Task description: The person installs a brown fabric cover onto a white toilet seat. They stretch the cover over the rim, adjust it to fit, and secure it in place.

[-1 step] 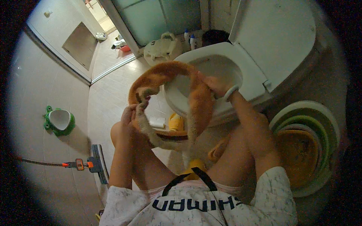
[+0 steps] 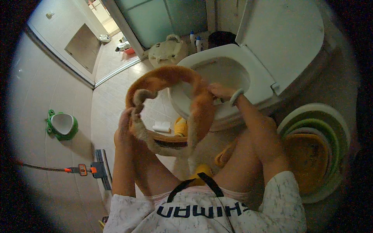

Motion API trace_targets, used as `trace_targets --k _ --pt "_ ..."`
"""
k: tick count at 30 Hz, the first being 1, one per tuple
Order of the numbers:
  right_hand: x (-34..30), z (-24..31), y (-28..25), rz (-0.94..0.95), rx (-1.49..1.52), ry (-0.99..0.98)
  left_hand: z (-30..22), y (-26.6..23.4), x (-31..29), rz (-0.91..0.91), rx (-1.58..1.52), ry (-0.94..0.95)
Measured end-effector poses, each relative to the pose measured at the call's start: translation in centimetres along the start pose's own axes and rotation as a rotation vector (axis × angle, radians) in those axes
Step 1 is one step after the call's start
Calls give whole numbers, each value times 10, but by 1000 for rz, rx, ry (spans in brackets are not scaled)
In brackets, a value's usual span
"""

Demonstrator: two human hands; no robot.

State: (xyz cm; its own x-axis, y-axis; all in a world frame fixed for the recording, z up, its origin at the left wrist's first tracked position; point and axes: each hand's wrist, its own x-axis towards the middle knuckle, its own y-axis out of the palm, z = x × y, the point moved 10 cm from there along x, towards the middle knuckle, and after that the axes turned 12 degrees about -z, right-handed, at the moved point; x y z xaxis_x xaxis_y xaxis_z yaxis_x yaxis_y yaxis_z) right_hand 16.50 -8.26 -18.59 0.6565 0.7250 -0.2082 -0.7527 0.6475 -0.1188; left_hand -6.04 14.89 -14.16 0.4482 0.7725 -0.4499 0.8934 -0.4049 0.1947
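A fluffy orange toilet seat cover (image 2: 203, 110) with a curled cream underside hangs as an open ring in front of me. At its left edge, my left hand (image 2: 126, 120) grips the fabric with closed fingers. My right hand (image 2: 222, 92), a white band at its wrist, is closed on the right side, its fingertips partly hidden by the cover. Beyond the ring stands a white toilet (image 2: 229, 49) with its lid (image 2: 285, 35) raised. The cover overlaps the left part of the bowl in view, and I cannot tell whether they touch.
Nested basins (image 2: 342, 136) stand at right. A yellow bottle (image 2: 180, 126) and white roll-like item (image 2: 162, 126) lie on the floor ahead. A pale stool (image 2: 167, 53), bottles (image 2: 199, 44) and black bin (image 2: 222, 38) are farther back. At left are a green child's urinal (image 2: 62, 124) and mop head (image 2: 101, 169).
The ring of the cover has shifted slightly left, and my left hand has moved left with it. My right hand remains at the cover's right side, slightly lower.
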Motion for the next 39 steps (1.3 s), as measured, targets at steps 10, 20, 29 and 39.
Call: trace_targets --k 10,20,29,39 --pt "9 -30 29 64 -269 237 -129 -57 -36 93 -6 643" --pt "10 80 -9 213 -237 -276 -150 -95 -67 157 -339 782" --pt "-3 140 -14 196 -232 -20 -165 -158 -73 119 -322 960" --pt "3 101 -33 190 -150 -134 -80 74 -77 86 -222 719"
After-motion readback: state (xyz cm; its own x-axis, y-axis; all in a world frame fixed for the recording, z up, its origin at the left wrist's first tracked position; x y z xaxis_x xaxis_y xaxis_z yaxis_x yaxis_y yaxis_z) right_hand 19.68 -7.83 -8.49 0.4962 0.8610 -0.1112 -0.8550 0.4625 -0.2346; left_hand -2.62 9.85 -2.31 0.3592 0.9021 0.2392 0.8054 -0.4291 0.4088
